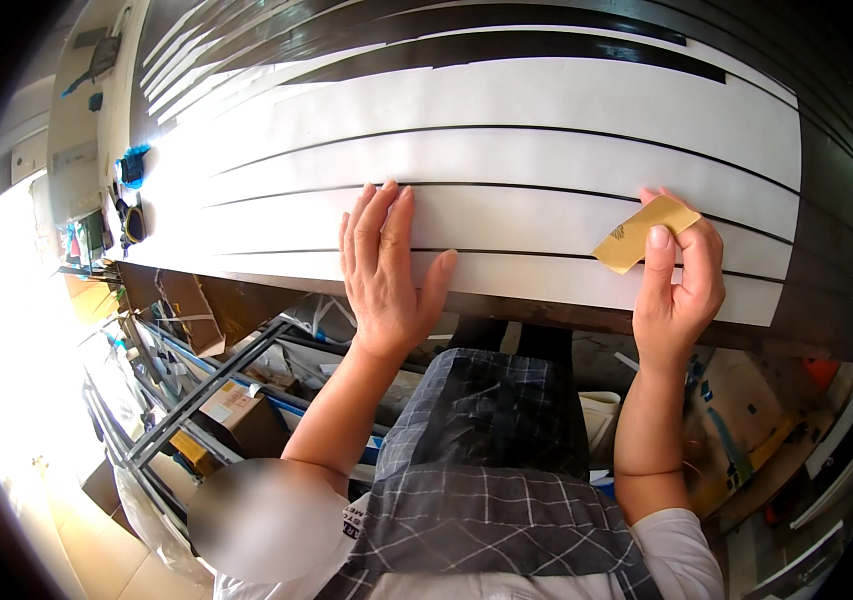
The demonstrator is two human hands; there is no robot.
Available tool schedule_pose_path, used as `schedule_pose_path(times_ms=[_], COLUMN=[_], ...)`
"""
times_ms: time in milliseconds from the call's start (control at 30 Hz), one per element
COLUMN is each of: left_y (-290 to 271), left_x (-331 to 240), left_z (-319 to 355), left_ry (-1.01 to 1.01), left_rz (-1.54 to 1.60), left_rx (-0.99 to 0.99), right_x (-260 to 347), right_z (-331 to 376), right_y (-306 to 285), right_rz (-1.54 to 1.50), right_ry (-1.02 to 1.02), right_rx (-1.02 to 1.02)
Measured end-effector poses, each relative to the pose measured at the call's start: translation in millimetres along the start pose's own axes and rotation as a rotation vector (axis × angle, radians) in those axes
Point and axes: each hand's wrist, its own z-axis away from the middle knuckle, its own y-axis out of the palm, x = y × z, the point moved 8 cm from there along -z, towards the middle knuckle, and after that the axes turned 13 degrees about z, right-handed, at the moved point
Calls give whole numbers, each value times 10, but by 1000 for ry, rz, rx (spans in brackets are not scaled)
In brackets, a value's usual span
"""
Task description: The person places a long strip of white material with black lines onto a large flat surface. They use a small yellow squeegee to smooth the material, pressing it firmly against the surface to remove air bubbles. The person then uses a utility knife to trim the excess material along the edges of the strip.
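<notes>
My left hand (pixel 382 265) lies flat, fingers outstretched, across the near white strips (pixel 506 215) on the dark table. Between my right thumb and fingers is a small tan piece of sandpaper (pixel 636 232) with dark print on its back. My right hand (pixel 684 280) holds it over the right part of the same strips. Long and flat, the strips lie side by side, with thin dark lines between them. A wider white strip (pixel 546 100) lies beyond them.
Dark glossy bands (pixel 506 48) lie across the far side of the table (pixel 836 250). Blue and black small items (pixel 131 170) sit at its left edge. Below are a metal frame (pixel 206 385), cardboard boxes (pixel 236 412) and long offcuts. Bright light washes out the left.
</notes>
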Motion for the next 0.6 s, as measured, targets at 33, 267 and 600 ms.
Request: schedule_pose_path(times_ms=[33,267,600], left_y=[-13,-42,16], left_x=[10,48,73], left_z=[16,57,2], left_ry=[17,33,-94], left_rz=[30,85,-74], left_rx=[-35,-156,-21], right_x=[8,-26,-54], right_z=[-7,2,15], right_y=[1,4,-13], right_rz=[16,-45,-31], right_ry=[-30,-2,15], right_rx=[-6,-51,-53])
